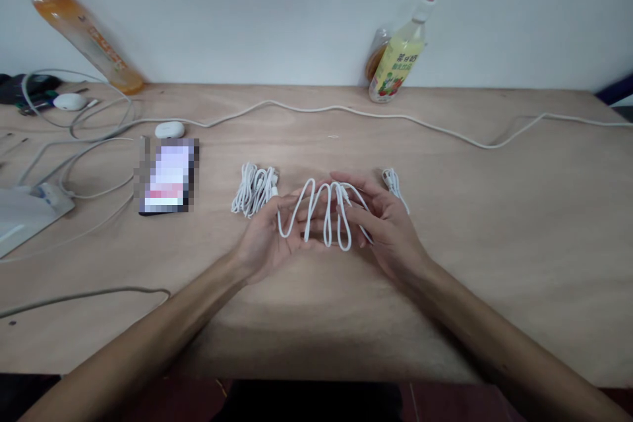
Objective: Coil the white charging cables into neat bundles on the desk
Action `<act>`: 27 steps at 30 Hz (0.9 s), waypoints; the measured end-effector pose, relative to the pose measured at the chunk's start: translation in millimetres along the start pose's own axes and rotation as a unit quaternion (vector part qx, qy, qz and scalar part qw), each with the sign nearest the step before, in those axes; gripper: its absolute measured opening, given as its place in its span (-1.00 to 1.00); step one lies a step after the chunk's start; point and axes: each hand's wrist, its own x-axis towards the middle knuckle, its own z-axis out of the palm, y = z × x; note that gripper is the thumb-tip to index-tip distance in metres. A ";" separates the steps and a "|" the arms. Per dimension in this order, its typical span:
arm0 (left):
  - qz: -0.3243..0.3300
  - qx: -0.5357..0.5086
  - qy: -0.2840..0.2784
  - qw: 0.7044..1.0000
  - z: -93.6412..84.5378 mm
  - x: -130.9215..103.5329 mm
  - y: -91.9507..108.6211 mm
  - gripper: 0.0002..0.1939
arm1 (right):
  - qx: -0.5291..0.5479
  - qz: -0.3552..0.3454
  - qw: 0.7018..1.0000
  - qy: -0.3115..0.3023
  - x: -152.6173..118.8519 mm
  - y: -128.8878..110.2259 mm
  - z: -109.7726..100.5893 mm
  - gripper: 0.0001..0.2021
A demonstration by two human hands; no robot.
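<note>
A white charging cable (pixel 326 214) lies in loose zigzag loops across both my palms, above the wooden table. My left hand (pixel 270 237) holds one end of it, a white plug near the thumb. My right hand (pixel 383 221) has its thumb pressed on the loops at the other side; the fingers beneath are partly hidden. Just beyond my left hand rest several bundled white cables (pixel 252 190). Behind my right hand lies another folded white cable (pixel 393 184), partly covered by the hand.
A phone (pixel 171 178) and a white earbud case (pixel 169 130) lie to the left. One long white cord (pixel 341 109) crosses the table (pixel 494 224). An orange drink bottle (pixel 89 46) and a yellow drink bottle (pixel 398 59) stand by the wall. More cords (pixel 79 165) tangle at far left.
</note>
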 end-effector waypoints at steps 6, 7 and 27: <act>-0.012 -0.018 -0.046 0.999 -1.1 -2.1 0.7 -0.26 | 0.010 0.007 1.000 -0.001 -0.3 -1.4 2.3 -0.58; -0.016 -0.021 -0.051 0.998 -1.7 -2.4 0.2 -0.24 | 0.013 0.007 1.000 0.000 -0.5 -1.8 2.6 -0.59; -0.038 -0.034 -0.070 0.996 -2.8 -1.6 3.4 -0.16 | -0.006 0.026 0.997 0.070 3.6 1.6 6.0 -0.59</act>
